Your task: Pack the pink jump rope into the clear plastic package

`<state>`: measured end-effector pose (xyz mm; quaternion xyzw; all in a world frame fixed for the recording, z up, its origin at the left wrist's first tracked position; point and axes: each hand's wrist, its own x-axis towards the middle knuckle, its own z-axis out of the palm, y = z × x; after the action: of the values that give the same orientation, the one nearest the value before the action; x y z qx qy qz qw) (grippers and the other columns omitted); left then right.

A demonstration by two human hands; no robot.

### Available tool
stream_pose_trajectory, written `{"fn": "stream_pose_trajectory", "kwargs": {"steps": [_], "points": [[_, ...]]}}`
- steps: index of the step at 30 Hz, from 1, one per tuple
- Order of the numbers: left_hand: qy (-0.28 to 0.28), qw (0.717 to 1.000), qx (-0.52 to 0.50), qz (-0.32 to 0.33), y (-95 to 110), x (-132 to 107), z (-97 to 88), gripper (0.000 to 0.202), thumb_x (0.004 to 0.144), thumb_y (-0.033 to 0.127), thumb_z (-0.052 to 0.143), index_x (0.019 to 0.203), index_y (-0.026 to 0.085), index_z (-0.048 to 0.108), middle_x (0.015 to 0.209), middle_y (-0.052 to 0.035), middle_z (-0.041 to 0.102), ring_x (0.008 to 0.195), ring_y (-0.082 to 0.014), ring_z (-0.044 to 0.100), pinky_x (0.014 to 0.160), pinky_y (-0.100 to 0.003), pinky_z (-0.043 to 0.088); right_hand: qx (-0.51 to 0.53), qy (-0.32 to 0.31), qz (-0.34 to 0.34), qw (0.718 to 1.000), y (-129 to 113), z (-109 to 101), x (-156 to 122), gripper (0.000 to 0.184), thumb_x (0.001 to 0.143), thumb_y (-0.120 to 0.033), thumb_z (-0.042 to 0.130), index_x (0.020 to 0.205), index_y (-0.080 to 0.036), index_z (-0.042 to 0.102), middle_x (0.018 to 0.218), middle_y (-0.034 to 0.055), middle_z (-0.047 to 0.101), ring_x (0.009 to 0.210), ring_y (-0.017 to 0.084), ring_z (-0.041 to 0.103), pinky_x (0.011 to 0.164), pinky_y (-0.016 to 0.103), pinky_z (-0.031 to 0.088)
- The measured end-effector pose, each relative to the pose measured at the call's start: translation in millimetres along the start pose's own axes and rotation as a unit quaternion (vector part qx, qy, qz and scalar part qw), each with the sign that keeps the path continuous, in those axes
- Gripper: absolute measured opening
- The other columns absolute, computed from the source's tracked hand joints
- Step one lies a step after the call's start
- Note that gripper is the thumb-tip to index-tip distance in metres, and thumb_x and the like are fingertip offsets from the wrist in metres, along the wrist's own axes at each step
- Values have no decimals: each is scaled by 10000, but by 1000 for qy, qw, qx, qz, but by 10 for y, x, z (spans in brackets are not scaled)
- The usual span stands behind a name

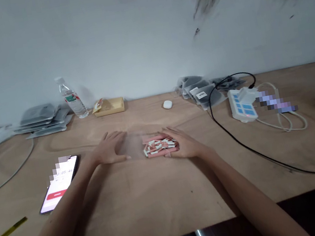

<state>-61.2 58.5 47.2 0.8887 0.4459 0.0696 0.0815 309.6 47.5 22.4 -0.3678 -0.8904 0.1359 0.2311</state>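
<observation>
A clear plastic bag [135, 146] lies flat in the middle of the wooden table. In its right half is a heap of small pink-and-white pieces [160, 146], whose exact kind I cannot make out. My right hand [183, 142] curves around the heap's right end, fingers along the far edge and thumb along the near edge. At the bag's left end is my left hand [109, 148], its fingers stretched out and the thumb spread apart from them. The hand rests low, touching or very near the film.
A lit phone [61, 184] lies by my left forearm. Behind stand a water bottle [73, 100], a shallow cardboard tray [109, 107], a white earbud case [167, 104] and packed grey bags [199, 90]. A power strip [242, 105] with looping cables is at right.
</observation>
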Motion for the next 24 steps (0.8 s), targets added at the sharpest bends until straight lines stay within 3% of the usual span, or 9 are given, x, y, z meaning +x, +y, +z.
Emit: {"fn": "stream_pose_trajectory", "kwargs": {"steps": [4, 9, 13, 19, 24], "points": [[17, 999, 30, 22, 210, 58, 119, 1174, 659, 853, 637, 1566, 182, 316, 1590, -195, 375, 1461, -406, 325, 1197, -609, 159, -22, -15, -26, 999, 34, 26, 2, 734, 868, -595, 676, 1477, -241, 468, 1490, 134, 528, 1435, 374, 404, 1171, 608, 321], [31, 999, 22, 23, 352, 67, 166, 1138, 682, 860, 614, 1558, 190, 331, 1575, -186, 397, 1426, -392, 369, 1183, -573, 208, -43, -3, -43, 998, -19, 64, 24, 679, 914, -577, 630, 1477, -226, 483, 1485, 125, 535, 1442, 348, 399, 1199, 578, 311], [38, 999, 16, 11, 400, 74, 174, 1109, 705, 830, 624, 1560, 190, 326, 1574, -185, 396, 1428, -395, 366, 1185, -572, 210, -74, 34, -45, 996, -97, 77, 38, 626, 933, -562, 618, 1465, -251, 511, 1509, 109, 518, 1469, 370, 347, 1210, 625, 252], [36, 999, 26, -5, 235, 75, 121, 1085, 701, 819, 636, 1537, 184, 364, 1534, -185, 446, 1405, -390, 402, 1169, -545, 258, -37, 14, -87, 995, -179, 52, 59, 468, 986, -412, 576, 1438, -297, 537, 1471, 70, 566, 1368, 295, 498, 1141, 548, 386], [35, 999, 26, 3, 23, 25, 68, 1022, 720, 788, 649, 1498, 165, 427, 1496, -193, 481, 1389, -377, 428, 1157, -520, 297, -60, -8, -56, 997, -219, 38, 71, 447, 1005, -436, 546, 1444, -352, 535, 1525, 54, 507, 1355, 310, 492, 1104, 555, 395]]}}
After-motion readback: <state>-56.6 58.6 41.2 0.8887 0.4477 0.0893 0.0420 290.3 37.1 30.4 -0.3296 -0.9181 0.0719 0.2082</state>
